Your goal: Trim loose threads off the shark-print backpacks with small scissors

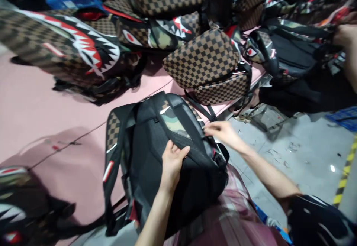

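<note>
A black backpack (150, 153) with brown checked and camouflage trim leans, back panel up, against the pink table edge and over my lap. My left hand (172, 160) lies over its back panel, fingers curled at the lower edge of a shoulder strap (174, 125) and thumb out to the side. At the bag's right edge my right hand (223, 133) is closed in a pinch beside the strap. What sits between those fingertips is too small and blurred to make out. Another strap (111, 171) with a red-and-white tag hangs down the bag's left side.
Several checked backpacks lie along the pink table (69, 119), among them a shark-mouth one (83, 49) and a plain checked one (206, 60). Another person's arm (347, 49) reaches in at right, near a black backpack (292, 49). Grey floor (295, 145) bears scraps and a yellow-black tape line (346, 175).
</note>
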`<state>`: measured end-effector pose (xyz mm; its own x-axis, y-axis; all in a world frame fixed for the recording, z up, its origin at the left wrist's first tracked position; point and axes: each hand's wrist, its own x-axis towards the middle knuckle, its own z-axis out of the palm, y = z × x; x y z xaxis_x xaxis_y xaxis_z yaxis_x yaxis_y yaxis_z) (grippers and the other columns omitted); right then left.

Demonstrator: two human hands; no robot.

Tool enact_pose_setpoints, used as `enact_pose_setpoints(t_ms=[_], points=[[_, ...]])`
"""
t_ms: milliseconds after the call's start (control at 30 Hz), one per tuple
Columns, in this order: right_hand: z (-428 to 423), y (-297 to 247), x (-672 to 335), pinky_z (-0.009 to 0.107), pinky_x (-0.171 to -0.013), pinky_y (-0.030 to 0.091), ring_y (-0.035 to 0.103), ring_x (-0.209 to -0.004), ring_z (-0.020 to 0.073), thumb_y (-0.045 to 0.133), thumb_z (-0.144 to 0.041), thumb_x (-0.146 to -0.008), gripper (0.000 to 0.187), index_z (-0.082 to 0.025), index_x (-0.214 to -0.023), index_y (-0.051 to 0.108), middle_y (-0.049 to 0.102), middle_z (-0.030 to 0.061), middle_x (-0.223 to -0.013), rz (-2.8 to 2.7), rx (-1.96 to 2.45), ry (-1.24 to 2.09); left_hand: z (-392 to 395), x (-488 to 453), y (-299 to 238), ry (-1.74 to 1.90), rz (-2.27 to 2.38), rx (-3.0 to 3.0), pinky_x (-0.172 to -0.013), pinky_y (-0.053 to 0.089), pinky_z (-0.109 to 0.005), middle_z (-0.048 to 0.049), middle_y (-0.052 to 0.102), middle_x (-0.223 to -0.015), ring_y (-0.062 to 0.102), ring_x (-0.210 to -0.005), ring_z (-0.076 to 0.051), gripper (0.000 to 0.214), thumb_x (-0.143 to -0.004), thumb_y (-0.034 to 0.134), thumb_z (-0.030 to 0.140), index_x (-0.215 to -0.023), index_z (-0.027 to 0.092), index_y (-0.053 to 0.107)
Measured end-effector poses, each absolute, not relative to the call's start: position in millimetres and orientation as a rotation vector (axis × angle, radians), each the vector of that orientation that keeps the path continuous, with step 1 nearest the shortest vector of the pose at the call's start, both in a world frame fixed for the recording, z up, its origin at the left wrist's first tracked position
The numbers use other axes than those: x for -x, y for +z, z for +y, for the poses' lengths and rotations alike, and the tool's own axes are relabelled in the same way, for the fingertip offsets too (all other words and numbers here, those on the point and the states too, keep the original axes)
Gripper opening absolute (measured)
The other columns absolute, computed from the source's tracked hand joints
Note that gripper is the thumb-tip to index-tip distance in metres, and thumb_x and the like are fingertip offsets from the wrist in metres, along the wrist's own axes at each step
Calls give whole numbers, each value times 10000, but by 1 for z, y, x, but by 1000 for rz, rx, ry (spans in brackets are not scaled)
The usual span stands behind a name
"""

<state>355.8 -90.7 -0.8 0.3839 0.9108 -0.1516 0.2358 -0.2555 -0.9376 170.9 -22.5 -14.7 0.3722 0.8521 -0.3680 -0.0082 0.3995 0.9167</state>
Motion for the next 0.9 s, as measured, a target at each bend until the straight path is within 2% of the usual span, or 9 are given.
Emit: enact_pose_setpoints(t_ms=[133, 267, 367, 433, 500, 600, 700, 800, 900], points=[[-66, -13, -312, 209, -583, 365, 559, -675, 126, 631, -408, -733, 254, -158, -767, 665, 628, -24, -695, -1066, 1671, 1044, -26, -167, -7, 661, 1088, -984, -540, 436, -158, -20, 654, -857, 588, -656, -92, 552, -501, 820, 230, -971, 142, 543], [-108, -18, -321, 188, -506, 301, 478, -564, 82, 618, -393, -746, 255, -150, -668, 614, 561, -51, -594, -1192, 1561, 1250, -23, -156, -4, 580, 1151, -955, -510, 438, -163, 30, 631, -706, 545, -545, -70, 515, -465, 833, 247, -900, 143, 579], [-137, -21, -344, 198, -483, 306, 475, -508, 87, 602, -373, -763, 280, -155, -587, 606, 581, -29, -548, -1147, 1612, 1397, -15, -153, -5, 484, 1187, -999, -474, 418, -165, 45, 587, -558, 500, -459, -60, 386, -493, 815, 300, -755, 129, 590], [-135, -25, -359, 213, -511, 335, 505, -522, 106, 565, -372, -791, 297, -156, -598, 630, 609, -5, -567, -1025, 1787, 1251, -10, -154, -6, 434, 1218, -1061, -447, 400, -174, 39, 559, -486, 497, -429, -71, 322, -519, 791, 319, -611, 131, 546], [-114, -28, -371, 236, -582, 377, 560, -610, 140, 526, -403, -817, 325, -153, -663, 665, 649, 21, -644, -949, 1839, 1046, -11, -157, -5, 381, 1227, -1132, -427, 389, -188, 24, 551, -455, 520, -419, -93, 326, -544, 761, 323, -524, 141, 491], [-49, -26, -380, 271, -708, 410, 606, -801, 190, 514, -442, -816, 342, -152, -784, 693, 693, 45, -821, -992, 1650, 1002, -14, -162, -7, 288, 1180, -1173, -399, 381, -203, 12, 549, -460, 581, -442, -147, 298, -583, 714, 336, -543, 149, 486], [31, -15, -371, 261, -651, 397, 593, -734, 178, 540, -442, -784, 329, -150, -708, 672, 677, 39, -754, -1066, 1601, 1004, -11, -167, -13, 249, 1186, -1156, -369, 353, -197, 24, 533, -451, 591, -432, -161, 261, -615, 685, 310, -590, 158, 474], [88, -6, -353, 227, -478, 284, 425, -471, 94, 585, -432, -726, 325, -162, -554, 525, 504, -27, -495, -1027, 1560, 1112, -7, -169, -21, 207, 1231, -1154, -364, 330, -187, 11, 536, -411, 555, -389, -135, 242, -659, 645, 250, -559, 170, 439], [112, -7, -343, 221, -415, 169, 237, -399, 44, 664, -412, -629, 374, -197, -530, 375, 327, -88, -432, -901, 1542, 1243, -10, -164, -21, 159, 1191, -1178, -398, 369, -197, -18, 592, -451, 550, -399, -125, 176, -720, 578, 200, -570, 163, 494]])
